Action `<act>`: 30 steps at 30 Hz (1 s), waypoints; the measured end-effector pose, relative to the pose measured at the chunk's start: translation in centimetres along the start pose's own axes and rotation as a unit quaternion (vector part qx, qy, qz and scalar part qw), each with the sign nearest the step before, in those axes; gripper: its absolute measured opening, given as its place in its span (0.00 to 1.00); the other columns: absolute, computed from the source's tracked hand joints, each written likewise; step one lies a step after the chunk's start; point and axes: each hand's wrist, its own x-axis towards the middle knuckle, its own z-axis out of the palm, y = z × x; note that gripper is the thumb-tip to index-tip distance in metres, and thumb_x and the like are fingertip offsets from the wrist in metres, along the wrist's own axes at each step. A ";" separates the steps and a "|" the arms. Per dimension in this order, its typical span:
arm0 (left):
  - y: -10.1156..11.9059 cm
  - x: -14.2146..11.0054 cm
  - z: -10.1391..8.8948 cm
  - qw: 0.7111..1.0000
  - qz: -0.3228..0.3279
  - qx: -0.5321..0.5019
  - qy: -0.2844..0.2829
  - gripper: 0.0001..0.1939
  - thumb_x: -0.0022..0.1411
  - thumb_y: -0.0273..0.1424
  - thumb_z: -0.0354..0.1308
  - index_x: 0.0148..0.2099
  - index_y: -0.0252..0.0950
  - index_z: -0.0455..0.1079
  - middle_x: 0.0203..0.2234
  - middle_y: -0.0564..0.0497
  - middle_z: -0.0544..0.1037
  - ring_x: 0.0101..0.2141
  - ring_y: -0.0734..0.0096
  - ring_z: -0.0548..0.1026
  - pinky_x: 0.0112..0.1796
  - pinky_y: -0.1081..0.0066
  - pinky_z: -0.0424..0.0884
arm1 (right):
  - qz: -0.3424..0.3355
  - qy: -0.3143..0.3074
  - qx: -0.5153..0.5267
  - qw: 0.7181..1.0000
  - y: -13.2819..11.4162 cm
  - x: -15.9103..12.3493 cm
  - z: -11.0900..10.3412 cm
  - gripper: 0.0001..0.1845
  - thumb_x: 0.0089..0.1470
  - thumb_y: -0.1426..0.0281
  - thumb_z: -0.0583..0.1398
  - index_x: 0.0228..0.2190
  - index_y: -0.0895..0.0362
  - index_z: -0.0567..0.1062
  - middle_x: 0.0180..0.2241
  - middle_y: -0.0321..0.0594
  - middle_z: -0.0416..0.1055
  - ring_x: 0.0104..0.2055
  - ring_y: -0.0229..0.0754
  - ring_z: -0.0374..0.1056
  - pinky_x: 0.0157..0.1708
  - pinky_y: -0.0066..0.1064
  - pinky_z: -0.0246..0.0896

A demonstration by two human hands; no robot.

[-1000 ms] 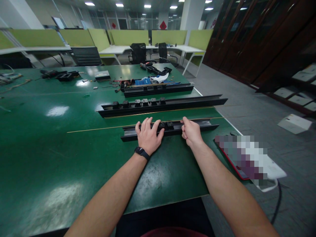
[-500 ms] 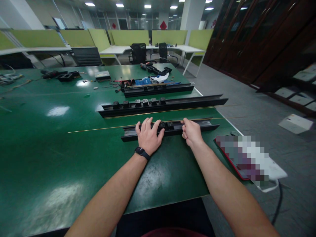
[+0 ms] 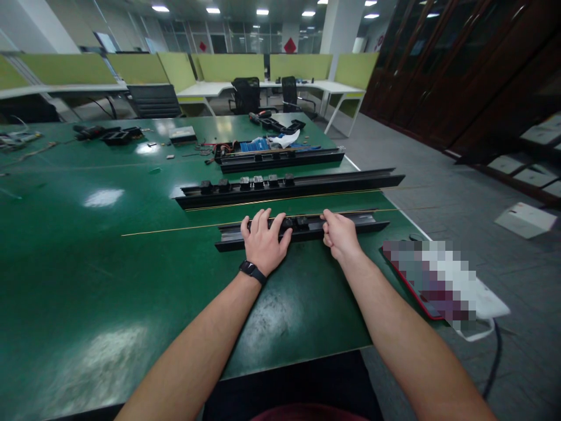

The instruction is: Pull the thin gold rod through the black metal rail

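Observation:
A short black channel rail point(image 3: 302, 236) with small black blocks point(image 3: 301, 222) inside lies before me on the green table. My left hand point(image 3: 266, 237) rests across its left half, fingers spread over the channel and fingertips near the far edge. My right hand point(image 3: 340, 233) is closed in a pinch at the rail's far edge, on a long, thin gold-coloured strip point(image 3: 175, 230). That strip runs along the rail and sticks out past both ends. The fingertips of my right hand partly hide the pinched spot.
Beyond lies a longer black rail point(image 3: 333, 182) with several blocks, a second gold strip point(image 3: 280, 199) along its near side. Farther back are another rail point(image 3: 284, 161), blue material point(image 3: 254, 145) and tools point(image 3: 276, 121). A partly blurred, red-edged item point(image 3: 421, 286) sits at the right table edge.

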 end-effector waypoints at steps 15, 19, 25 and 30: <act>0.0 0.0 0.1 1.000 0.000 0.001 -0.003 0.21 0.71 0.45 0.54 0.62 0.47 0.71 0.63 0.41 0.71 0.65 0.49 0.65 0.67 0.42 0.46 | -0.006 -0.011 -0.012 1.000 0.1 0.0 -0.2 0.14 0.61 0.60 0.64 0.32 0.59 0.74 0.13 0.28 0.61 0.08 0.28 0.47 0.06 0.21 0.37; 0.0 0.0 0.1 1.000 0.002 0.004 -0.003 0.21 0.71 0.45 0.54 0.62 0.47 0.71 0.63 0.41 0.71 0.65 0.49 0.64 0.67 0.42 0.46 | -0.002 -0.010 -0.006 1.000 0.0 -0.1 0.0 0.11 0.62 0.64 0.62 0.32 0.60 0.74 0.13 0.28 0.61 0.07 0.28 0.46 0.06 0.21 0.36; 0.0 0.0 0.0 1.000 0.003 0.007 -0.006 0.21 0.71 0.45 0.53 0.62 0.47 0.71 0.63 0.41 0.71 0.65 0.50 0.64 0.67 0.42 0.46 | 0.004 0.011 0.004 1.000 -0.3 -0.3 0.3 0.10 0.63 0.66 0.61 0.31 0.59 0.73 0.13 0.27 0.60 0.07 0.28 0.46 0.06 0.21 0.37; 0.0 0.0 0.0 1.000 0.001 0.005 -0.006 0.21 0.71 0.45 0.54 0.62 0.48 0.71 0.63 0.42 0.71 0.65 0.50 0.65 0.67 0.42 0.46 | -0.003 0.013 0.004 1.000 0.0 0.0 0.1 0.11 0.63 0.65 0.61 0.32 0.59 0.73 0.13 0.27 0.61 0.07 0.29 0.47 0.06 0.21 0.37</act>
